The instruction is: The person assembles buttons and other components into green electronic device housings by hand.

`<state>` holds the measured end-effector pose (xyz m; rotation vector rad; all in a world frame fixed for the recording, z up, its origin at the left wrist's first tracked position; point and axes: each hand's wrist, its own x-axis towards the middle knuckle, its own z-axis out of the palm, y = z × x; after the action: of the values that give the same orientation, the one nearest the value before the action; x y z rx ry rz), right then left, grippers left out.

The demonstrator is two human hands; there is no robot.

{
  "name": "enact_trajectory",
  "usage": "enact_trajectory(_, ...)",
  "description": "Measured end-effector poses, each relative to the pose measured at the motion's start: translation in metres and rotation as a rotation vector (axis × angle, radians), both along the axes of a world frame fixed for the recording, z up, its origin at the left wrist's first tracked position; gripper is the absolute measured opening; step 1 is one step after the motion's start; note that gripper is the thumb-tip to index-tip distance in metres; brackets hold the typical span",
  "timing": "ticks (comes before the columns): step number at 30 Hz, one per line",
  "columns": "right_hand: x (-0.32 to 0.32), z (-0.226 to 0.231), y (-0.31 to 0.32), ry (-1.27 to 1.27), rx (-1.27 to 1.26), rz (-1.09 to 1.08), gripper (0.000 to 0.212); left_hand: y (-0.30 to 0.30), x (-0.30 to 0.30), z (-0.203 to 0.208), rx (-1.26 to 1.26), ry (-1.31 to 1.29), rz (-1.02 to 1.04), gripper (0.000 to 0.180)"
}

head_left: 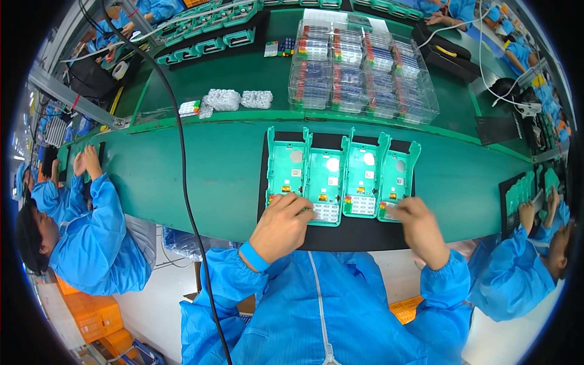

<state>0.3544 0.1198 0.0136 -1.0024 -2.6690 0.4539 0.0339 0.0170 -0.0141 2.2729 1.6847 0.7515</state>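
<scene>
Several green plastic housings (325,166) lie side by side, open face up, on a black mat. White keypads with coloured keys sit in their lower ends; one keypad (363,205) shows fully in the third housing. My left hand (283,222) is closed, its bent fingers over the lower end of the leftmost housing and reaching the second one's keypad (326,213). Whatever its fingertips hold is hidden. My right hand (420,226) is over the lower end of the rightmost housing (396,176), at its keypad. Its fingers are smeared by motion.
Clear plastic trays (365,73) of keypads stand on the raised shelf ahead, with bubble-wrapped packs (222,100) to their left. A black cable (182,146) hangs down across the view. Co-workers in blue sit on both sides. More green housings (237,39) line the far side.
</scene>
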Motion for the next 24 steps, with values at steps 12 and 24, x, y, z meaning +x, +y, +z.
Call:
enact_trajectory(12, -0.001, 0.017, 0.006, 0.001, 0.133, -0.059, 0.034, -0.003, 0.003, 0.006, 0.109, -0.056, -0.028, 0.02)
enact_trajectory(24, -0.012, 0.032, 0.009, -0.252, 0.032, 0.093, 0.034, 0.015, 0.012, 0.02, -0.043, 0.221, -0.135, 0.018)
